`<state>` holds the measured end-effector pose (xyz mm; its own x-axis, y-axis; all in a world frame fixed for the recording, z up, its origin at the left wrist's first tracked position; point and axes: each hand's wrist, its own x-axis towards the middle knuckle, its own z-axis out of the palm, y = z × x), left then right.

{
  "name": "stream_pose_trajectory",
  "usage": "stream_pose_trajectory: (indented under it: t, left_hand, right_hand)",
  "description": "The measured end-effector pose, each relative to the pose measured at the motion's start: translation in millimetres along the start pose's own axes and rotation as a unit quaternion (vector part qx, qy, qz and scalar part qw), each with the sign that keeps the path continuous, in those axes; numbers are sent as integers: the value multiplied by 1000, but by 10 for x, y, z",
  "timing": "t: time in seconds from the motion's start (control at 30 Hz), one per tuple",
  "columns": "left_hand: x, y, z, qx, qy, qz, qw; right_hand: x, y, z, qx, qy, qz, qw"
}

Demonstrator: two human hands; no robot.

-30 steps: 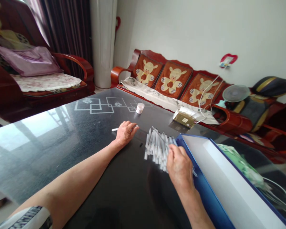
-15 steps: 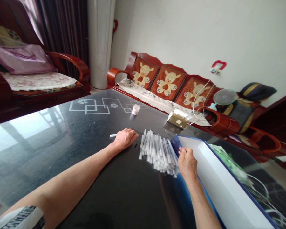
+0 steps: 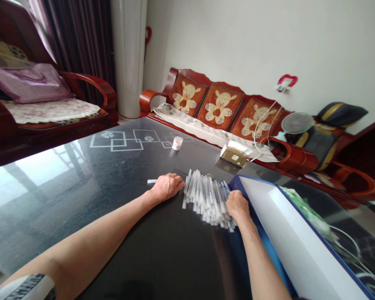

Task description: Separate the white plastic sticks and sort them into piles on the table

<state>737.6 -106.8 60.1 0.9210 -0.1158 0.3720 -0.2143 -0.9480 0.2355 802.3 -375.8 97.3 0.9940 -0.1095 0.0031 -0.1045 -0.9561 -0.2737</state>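
My left hand (image 3: 168, 186) rests on the dark table, its fingers closed around a pen barrel (image 3: 151, 181) whose white end sticks out behind the hand. Just right of its fingertips lies a pile of clear pen barrels (image 3: 206, 200) with whitish ends, several of them side by side. At the right edge of this pile is my right hand (image 3: 238, 205), with fingers pressed together; whatever they hold is hidden from view. Close beside that hand stands an open blue box (image 3: 278, 216) with a white inside.
A small white round container (image 3: 177, 143) and a tissue box (image 3: 234, 155) stand farther back on the glossy table (image 3: 112, 175). Right of the blue box lie a green-and-white package (image 3: 309, 208) and white cables (image 3: 346, 246). A wooden sofa (image 3: 218, 108) runs behind.
My right hand has moved left and slightly down to the pile's edge; the thin dark rod it held no longer shows clearly. My left hand has shifted slightly right, the pen barrel with it.
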Motion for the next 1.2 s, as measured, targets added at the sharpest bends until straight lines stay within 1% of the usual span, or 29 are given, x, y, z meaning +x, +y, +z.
stream_pose_trajectory:
  t: [0.07,0.17,0.3,0.53,0.7,0.83,1.0,1.2]
  left_hand:
    - [-1,0,4,-1,0,4,1000]
    - [0,-4,4,-1,2,7,1000]
    - [0,10,-4,-2,2,6,1000]
    - [0,74,-25,-9,-8,9,1000]
    - [-4,167,-22,-8,-20,3,1000]
    - [-11,252,-18,0,-22,4,1000]
    - [-5,233,-23,0,-30,-4,1000]
    - [33,92,-71,10,-32,-47,998]
  right_hand:
    - [21,-36,-11,-7,-7,-1,1000]
    - [57,-106,-30,-10,0,-4,1000]
    - [120,-156,5,5,-12,-5,1000]
    - [204,-55,102,19,-16,3,1000]
    - [182,3,202,55,8,16,998]
    - [123,-10,286,96,31,24,995]
    - [12,-153,301,122,38,22,992]
    - [-116,-434,364,133,53,7,990]
